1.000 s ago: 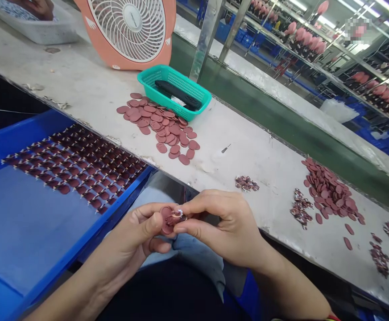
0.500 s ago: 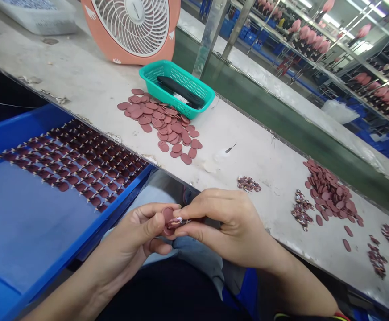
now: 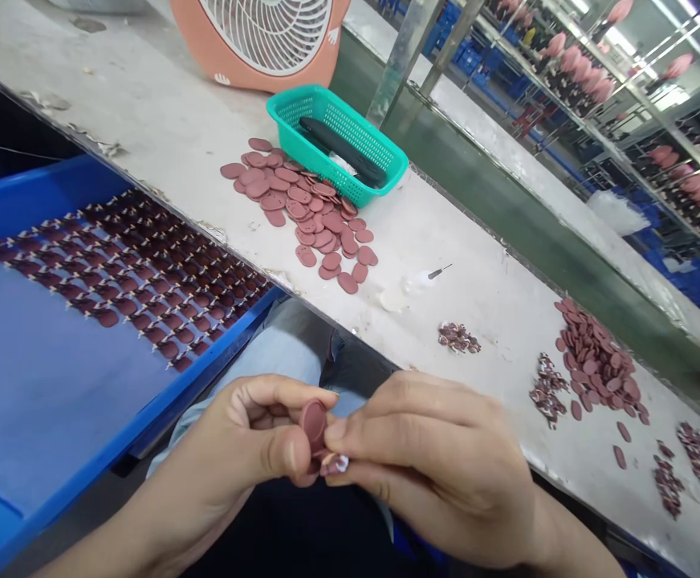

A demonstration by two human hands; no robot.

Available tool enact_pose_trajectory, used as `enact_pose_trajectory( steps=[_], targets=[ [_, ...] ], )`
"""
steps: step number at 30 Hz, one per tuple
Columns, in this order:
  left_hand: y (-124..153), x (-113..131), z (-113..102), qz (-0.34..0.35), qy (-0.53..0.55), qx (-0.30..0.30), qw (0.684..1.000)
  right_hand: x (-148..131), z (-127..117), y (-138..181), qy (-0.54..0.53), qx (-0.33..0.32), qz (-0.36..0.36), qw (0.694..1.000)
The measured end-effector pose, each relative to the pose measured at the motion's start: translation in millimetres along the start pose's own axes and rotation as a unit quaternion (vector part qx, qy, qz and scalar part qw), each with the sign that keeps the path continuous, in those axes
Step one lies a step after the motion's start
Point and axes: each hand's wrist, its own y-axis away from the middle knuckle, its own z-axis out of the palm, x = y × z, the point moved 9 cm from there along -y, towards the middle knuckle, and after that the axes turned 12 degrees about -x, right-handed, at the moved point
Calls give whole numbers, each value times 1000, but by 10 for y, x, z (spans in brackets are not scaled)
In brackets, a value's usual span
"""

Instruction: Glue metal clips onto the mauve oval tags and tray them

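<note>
Between thumb and fingers, my left hand holds a reddish-brown oval disc with a raised rim. My right hand pinches a small brown-and-white painted piece against the disc's lower right side. Both hands are close together above my lap, and the fingers hide where the two parts meet. Beyond them on the bench lies a pile of flat reddish-brown ovals. A small heap of brown-and-white pieces sits nearer the hands, to the right.
At left, a blue tray holds rows of assembled brown pieces. On the bench stand a green basket with a black object and an orange fan. A thin pointed tool and more oval pieces lie to the right.
Both hands have come lower and nearer the camera, still holding the parts together. The disc is turned more upright, with the painted piece at its lower right. The view has shifted slightly.
</note>
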Motion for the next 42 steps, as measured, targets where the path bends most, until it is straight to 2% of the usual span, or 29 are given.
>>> enact_pose_trajectory(
  steps=[7, 19, 29, 37, 40, 42],
  targets=[
    [-29, -115, -113, -19, 12, 8, 1000, -2, -7, -58, 9, -20, 14, 1000],
    [-22, -46, -71, 7, 18, -22, 1000, 26, 11, -96, 8, -22, 18, 1000],
    [-34, 47, 24, 16, 23, -24, 999, 20, 29, -77, 3, -15, 11, 1000],
    [-30, 21, -44, 9, 34, -11, 999, 34, 51, -126, -2, -26, 10, 1000],
    [-46, -22, -63, -4, 40, -38, 998, 31, 51, -141, 2, -29, 5, 1000],
    [-63, -88, -82, -18, 59, -65, 996, 42, 13, -137, -1, -7, 8, 1000]
  ],
)
